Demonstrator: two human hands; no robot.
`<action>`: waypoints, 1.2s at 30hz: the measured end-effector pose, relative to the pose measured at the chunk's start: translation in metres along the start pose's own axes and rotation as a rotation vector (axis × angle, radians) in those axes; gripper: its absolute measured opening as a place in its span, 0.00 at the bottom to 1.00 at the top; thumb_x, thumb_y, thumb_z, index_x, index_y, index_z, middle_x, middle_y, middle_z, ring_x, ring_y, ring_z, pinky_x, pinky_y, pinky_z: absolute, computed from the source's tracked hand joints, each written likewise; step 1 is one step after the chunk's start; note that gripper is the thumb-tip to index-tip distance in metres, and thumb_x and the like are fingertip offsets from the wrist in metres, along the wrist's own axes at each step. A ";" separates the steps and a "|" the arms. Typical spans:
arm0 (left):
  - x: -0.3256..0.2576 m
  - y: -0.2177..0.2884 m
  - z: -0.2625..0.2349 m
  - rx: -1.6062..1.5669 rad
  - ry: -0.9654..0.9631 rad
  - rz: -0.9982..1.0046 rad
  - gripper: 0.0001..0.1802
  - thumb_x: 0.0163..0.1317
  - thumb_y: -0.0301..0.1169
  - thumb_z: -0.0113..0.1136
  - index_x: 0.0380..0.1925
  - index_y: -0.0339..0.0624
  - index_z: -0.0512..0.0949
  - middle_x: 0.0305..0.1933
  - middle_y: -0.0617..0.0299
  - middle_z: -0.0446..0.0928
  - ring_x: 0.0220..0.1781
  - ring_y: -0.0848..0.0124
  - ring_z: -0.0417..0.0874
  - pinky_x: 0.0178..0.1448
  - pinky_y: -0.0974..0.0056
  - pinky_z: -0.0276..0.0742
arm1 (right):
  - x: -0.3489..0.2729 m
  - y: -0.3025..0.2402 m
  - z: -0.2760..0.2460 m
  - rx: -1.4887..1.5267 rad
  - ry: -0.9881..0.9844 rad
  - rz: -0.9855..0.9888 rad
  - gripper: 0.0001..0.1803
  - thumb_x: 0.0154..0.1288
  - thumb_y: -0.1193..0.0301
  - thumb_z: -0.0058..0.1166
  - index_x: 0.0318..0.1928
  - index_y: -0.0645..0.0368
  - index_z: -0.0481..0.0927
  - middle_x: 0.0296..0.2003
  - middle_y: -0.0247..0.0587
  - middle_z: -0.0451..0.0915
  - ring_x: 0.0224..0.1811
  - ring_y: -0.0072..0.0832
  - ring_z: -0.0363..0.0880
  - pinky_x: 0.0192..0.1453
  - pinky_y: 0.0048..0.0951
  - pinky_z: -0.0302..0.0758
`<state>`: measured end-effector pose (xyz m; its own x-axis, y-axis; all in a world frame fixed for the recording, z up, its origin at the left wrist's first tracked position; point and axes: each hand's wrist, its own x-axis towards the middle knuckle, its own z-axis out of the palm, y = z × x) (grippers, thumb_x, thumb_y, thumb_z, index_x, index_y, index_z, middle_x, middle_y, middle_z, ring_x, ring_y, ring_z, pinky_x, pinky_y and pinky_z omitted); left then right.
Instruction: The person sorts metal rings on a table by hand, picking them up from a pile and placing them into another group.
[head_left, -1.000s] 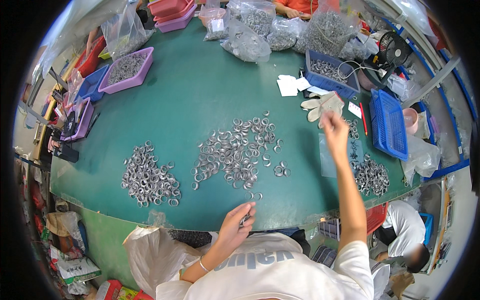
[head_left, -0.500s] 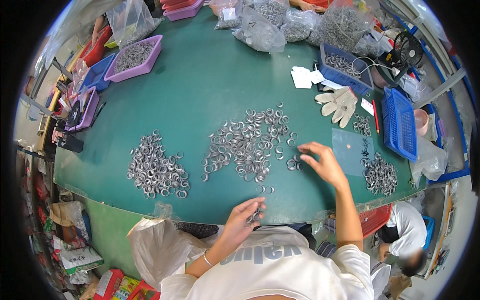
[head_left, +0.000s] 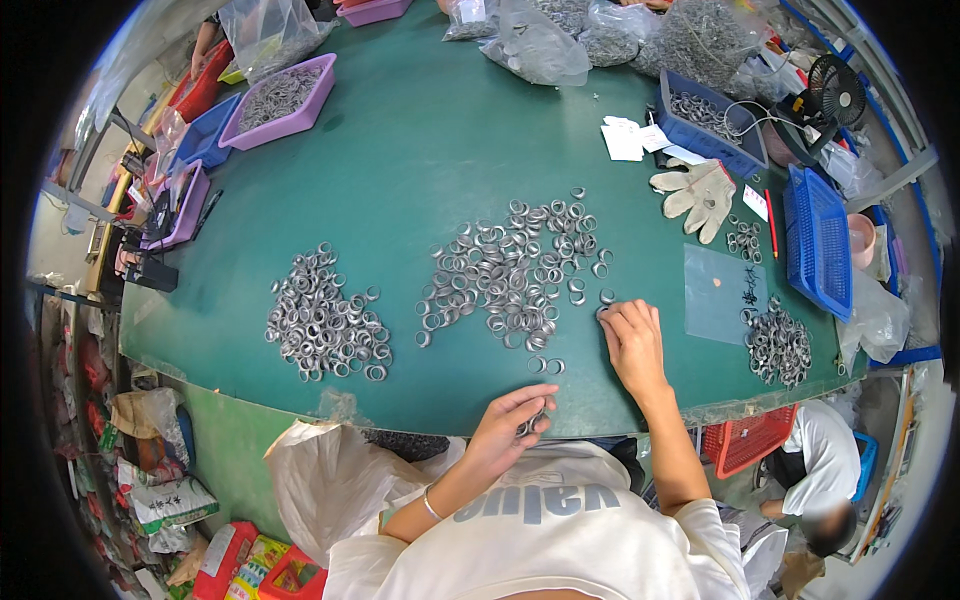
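Note:
My left hand (head_left: pixel 508 432), palm turned up near the table's front edge, has its fingers curled round several small metal rings (head_left: pixel 530 424). To its right, my right hand (head_left: pixel 636 348) is down on the table with fingers bunched together. A bit of a ring shows at its fingertips; the rest under the hand is hidden. One loose ring (head_left: pixel 607 296) lies just beyond those fingers. A wide pile of grey metal rings (head_left: pixel 500 270) spreads over the middle, two single rings lying before it. Another ring heap (head_left: pixel 325 320) is on the left, and a smaller heap (head_left: pixel 780 345) on the right.
Beside the right heap lie a clear plastic sheet (head_left: pixel 715 300), a cotton glove (head_left: pixel 700 195) and a red pencil (head_left: pixel 771 222). Blue baskets (head_left: pixel 818 245) and a fan (head_left: pixel 836 90) line the right edge. A purple tray of rings (head_left: pixel 325 85) stands far left; filled bags (head_left: pixel 540 50) stand at the back.
My right hand has come down over the small cluster of rings, its spread fingers now drawn together, and that cluster is mostly out of sight. The left hand keeps its rings. The whole view has shifted slightly.

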<state>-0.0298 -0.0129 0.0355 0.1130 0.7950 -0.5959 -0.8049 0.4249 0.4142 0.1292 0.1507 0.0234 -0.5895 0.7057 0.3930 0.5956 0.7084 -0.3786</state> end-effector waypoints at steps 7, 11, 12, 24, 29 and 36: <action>0.004 -0.005 -0.003 0.042 -0.065 -0.019 0.16 0.66 0.29 0.54 0.52 0.37 0.74 0.34 0.65 0.72 0.22 0.81 0.64 0.20 0.77 0.55 | -0.004 -0.014 -0.001 0.086 0.048 0.026 0.11 0.51 0.82 0.56 0.38 0.60 0.79 0.34 0.39 0.77 0.39 0.38 0.72 0.45 0.35 0.64; 0.006 -0.007 0.000 0.039 -0.074 -0.004 0.15 0.67 0.30 0.53 0.52 0.37 0.74 0.34 0.65 0.72 0.21 0.82 0.63 0.20 0.77 0.55 | -0.008 -0.015 -0.006 0.088 0.037 0.115 0.10 0.51 0.83 0.55 0.37 0.61 0.79 0.34 0.40 0.77 0.41 0.39 0.73 0.47 0.37 0.66; 0.006 -0.007 0.000 0.045 -0.074 -0.004 0.16 0.67 0.31 0.53 0.52 0.38 0.74 0.34 0.65 0.72 0.21 0.81 0.63 0.20 0.77 0.55 | -0.009 -0.016 -0.008 0.122 0.052 0.120 0.10 0.52 0.83 0.55 0.37 0.61 0.80 0.34 0.40 0.78 0.40 0.37 0.74 0.46 0.35 0.67; 0.014 -0.006 0.013 0.088 -0.070 0.063 0.16 0.68 0.35 0.52 0.51 0.37 0.75 0.31 0.63 0.73 0.20 0.81 0.64 0.19 0.78 0.55 | -0.030 -0.061 -0.030 0.606 -0.094 0.147 0.10 0.51 0.81 0.60 0.37 0.63 0.81 0.30 0.42 0.80 0.36 0.40 0.75 0.43 0.36 0.72; 0.011 0.003 0.007 0.042 -0.110 0.029 0.14 0.66 0.33 0.54 0.48 0.37 0.77 0.31 0.63 0.74 0.23 0.81 0.68 0.20 0.80 0.55 | -0.011 -0.025 -0.026 0.046 0.075 0.149 0.11 0.50 0.78 0.61 0.38 0.62 0.80 0.37 0.41 0.78 0.41 0.40 0.73 0.46 0.37 0.67; 0.014 -0.008 0.007 0.039 -0.029 0.076 0.16 0.66 0.31 0.55 0.52 0.38 0.75 0.35 0.60 0.77 0.22 0.79 0.68 0.18 0.79 0.56 | -0.026 -0.026 -0.020 0.626 0.023 0.388 0.06 0.59 0.78 0.55 0.38 0.64 0.79 0.36 0.42 0.80 0.42 0.34 0.77 0.48 0.31 0.70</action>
<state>-0.0177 -0.0020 0.0290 0.0694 0.8375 -0.5421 -0.7888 0.3787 0.4841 0.1397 0.1137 0.0399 -0.3835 0.9115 0.1484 0.3319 0.2860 -0.8989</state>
